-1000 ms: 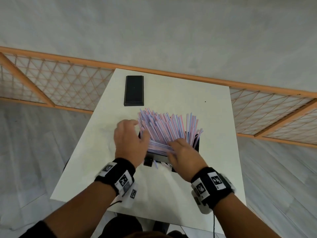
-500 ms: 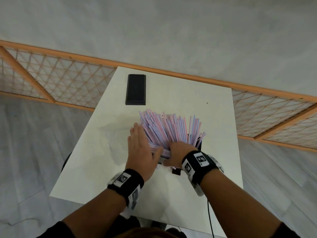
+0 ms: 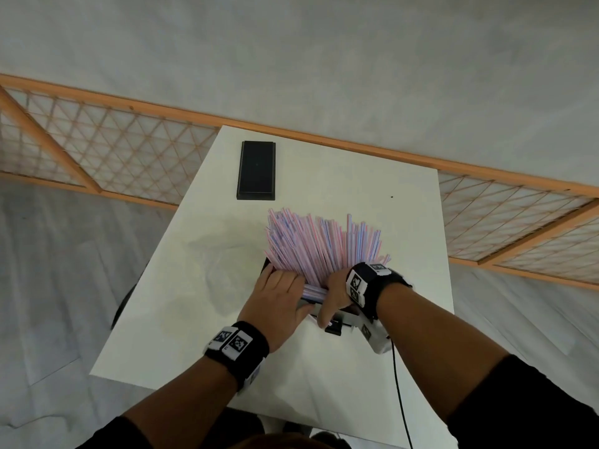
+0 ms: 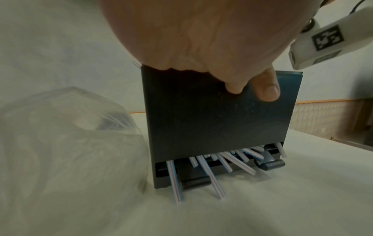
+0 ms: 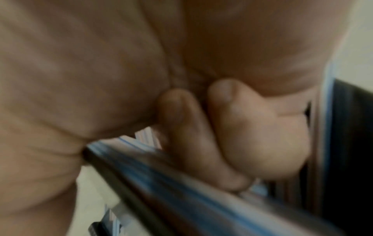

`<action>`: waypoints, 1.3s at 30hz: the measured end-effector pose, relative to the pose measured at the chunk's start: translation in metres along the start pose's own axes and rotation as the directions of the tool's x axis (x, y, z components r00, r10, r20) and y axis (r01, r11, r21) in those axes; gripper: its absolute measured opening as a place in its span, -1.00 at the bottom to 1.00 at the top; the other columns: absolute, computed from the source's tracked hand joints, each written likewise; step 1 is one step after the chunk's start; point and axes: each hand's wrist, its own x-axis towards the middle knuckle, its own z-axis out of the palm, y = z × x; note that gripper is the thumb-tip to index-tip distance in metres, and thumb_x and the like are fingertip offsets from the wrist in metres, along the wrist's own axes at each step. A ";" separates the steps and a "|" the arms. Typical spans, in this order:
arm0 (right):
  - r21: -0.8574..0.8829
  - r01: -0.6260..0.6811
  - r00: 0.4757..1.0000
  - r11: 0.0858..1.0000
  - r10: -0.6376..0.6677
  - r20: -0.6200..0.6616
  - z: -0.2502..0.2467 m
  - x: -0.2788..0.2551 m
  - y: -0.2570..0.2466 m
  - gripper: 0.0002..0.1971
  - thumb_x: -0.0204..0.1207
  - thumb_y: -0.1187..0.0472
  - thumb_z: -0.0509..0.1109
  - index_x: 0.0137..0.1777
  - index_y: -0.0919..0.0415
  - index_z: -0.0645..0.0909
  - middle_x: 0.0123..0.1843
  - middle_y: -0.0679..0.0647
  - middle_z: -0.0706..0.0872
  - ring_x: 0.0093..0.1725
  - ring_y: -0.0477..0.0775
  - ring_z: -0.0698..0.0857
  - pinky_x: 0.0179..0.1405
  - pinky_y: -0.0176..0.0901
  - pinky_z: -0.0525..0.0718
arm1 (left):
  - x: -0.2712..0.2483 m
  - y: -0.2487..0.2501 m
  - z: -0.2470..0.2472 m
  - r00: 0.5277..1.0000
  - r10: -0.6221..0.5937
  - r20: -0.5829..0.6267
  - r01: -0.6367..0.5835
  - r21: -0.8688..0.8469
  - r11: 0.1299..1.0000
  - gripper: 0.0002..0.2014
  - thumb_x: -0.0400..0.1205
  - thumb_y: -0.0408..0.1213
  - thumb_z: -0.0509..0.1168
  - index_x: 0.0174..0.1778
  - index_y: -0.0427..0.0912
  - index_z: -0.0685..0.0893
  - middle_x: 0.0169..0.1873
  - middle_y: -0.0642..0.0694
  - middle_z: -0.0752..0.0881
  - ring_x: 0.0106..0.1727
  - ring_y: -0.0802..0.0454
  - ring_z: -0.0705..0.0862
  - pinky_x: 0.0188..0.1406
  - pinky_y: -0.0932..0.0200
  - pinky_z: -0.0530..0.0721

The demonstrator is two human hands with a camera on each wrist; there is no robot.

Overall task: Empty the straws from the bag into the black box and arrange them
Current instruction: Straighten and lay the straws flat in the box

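Note:
Pink, white and blue striped straws point(image 3: 324, 244) fan up and away out of the black box point(image 3: 265, 264), which my hands mostly hide in the head view. The left wrist view shows the box's front wall point(image 4: 212, 119) with a slot along the bottom where several straw ends point(image 4: 212, 178) poke out onto the table. My left hand point(image 3: 275, 299) holds the box's near top edge, palm point(image 4: 201, 32) over the rim. My right hand point(image 3: 334, 293) curls its fingers point(image 5: 242, 127) round the near ends of the straws point(image 5: 141, 143), thumb down the front. The clear plastic bag point(image 4: 60, 135) lies crumpled left of the box.
A black lid point(image 3: 256, 170) lies at the far left of the white table point(image 3: 181, 335). The clear bag point(image 3: 223, 254) spreads faintly over the table's left middle. An orange-framed lattice fence point(image 3: 97, 150) runs behind the table. A cable point(image 3: 397, 384) hangs from my right wrist.
My left hand moved from flat against the left side of the straws to the box's near edge. My right hand turned further over the straws, its wrist rising above the box.

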 end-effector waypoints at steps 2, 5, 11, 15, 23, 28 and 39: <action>-0.034 0.018 0.998 0.999 -0.020 -0.062 0.003 0.001 -0.002 -0.40 0.17 -0.30 0.66 -0.02 0.18 0.71 -0.23 0.06 0.65 -0.30 0.12 0.63 -0.27 -0.11 0.66 | 0.000 -0.002 0.000 1.000 0.007 -0.020 -0.007 -0.004 1.000 -0.54 0.64 0.22 0.30 0.22 -0.09 0.66 0.04 0.01 0.67 0.15 -0.07 0.65 0.67 -0.16 0.34; -0.098 0.036 0.982 0.995 -0.053 -0.183 0.006 -0.004 -0.004 -0.47 0.27 -0.19 0.67 0.08 0.18 0.73 -0.21 0.06 0.72 -0.31 0.09 0.67 -0.18 -0.05 0.75 | 0.001 -0.003 -0.004 1.000 0.008 -0.027 -0.007 0.027 1.000 -0.49 0.65 0.27 0.25 0.23 -0.10 0.68 0.03 0.01 0.71 0.13 -0.06 0.67 0.68 -0.20 0.31; -0.082 0.074 0.917 0.994 -0.100 -0.386 0.009 -0.028 0.001 -0.44 0.31 -0.16 0.65 0.17 0.10 0.54 -0.08 0.02 0.67 -0.13 0.15 0.67 -0.08 0.00 0.74 | 0.003 -0.012 -0.011 1.000 0.019 -0.001 -0.019 0.089 0.996 -0.41 0.64 0.32 0.25 0.28 -0.13 0.68 0.06 -0.02 0.73 0.14 -0.08 0.67 0.67 -0.24 0.31; 0.017 0.206 0.838 0.978 -0.167 -0.519 0.018 -0.045 0.014 -0.58 0.43 -0.04 0.54 0.19 0.06 0.49 -0.06 0.04 0.70 -0.11 0.18 0.69 -0.10 0.03 0.75 | 0.005 -0.018 -0.018 0.998 0.062 -0.006 -0.062 0.061 0.996 -0.46 0.61 0.24 0.29 0.30 -0.11 0.68 0.14 -0.04 0.71 0.17 -0.10 0.67 0.62 -0.16 0.37; 0.050 0.354 0.749 0.934 -0.251 -0.613 0.059 -0.050 0.016 -0.77 0.61 -0.01 0.31 0.11 0.09 0.66 0.04 0.08 0.75 0.04 0.20 0.70 -0.03 -0.01 0.66 | -0.001 -0.003 -0.021 0.990 0.138 0.005 -0.138 0.068 0.988 -0.75 0.67 -0.09 0.24 0.15 -0.03 0.75 0.00 0.00 0.77 -0.01 -0.10 0.74 0.03 -0.04 0.66; 0.376 0.478 0.503 0.794 0.103 -0.858 0.068 -0.065 0.041 -0.93 0.57 0.07 0.43 0.01 -0.03 0.70 -0.09 -0.17 0.75 -0.15 -0.09 0.69 -0.09 -0.15 0.66 | 0.006 0.001 -0.014 0.984 0.056 0.170 -0.074 0.098 0.992 -0.82 0.67 -0.12 0.29 0.09 0.00 0.76 -0.10 -0.01 0.80 -0.10 -0.12 0.78 -0.05 -0.06 0.70; 0.657 0.410 0.702 0.633 0.241 -0.670 0.030 -0.024 0.100 -0.61 0.44 -0.07 0.63 0.16 0.04 0.64 -0.01 -0.04 0.67 -0.07 -0.02 0.65 -0.05 -0.14 0.52 | 0.029 0.021 -0.030 0.966 0.049 0.255 -0.040 -0.043 0.998 -0.69 0.80 -0.06 0.15 0.37 -0.06 0.64 0.21 -0.04 0.69 0.16 -0.09 0.71 0.11 -0.12 0.74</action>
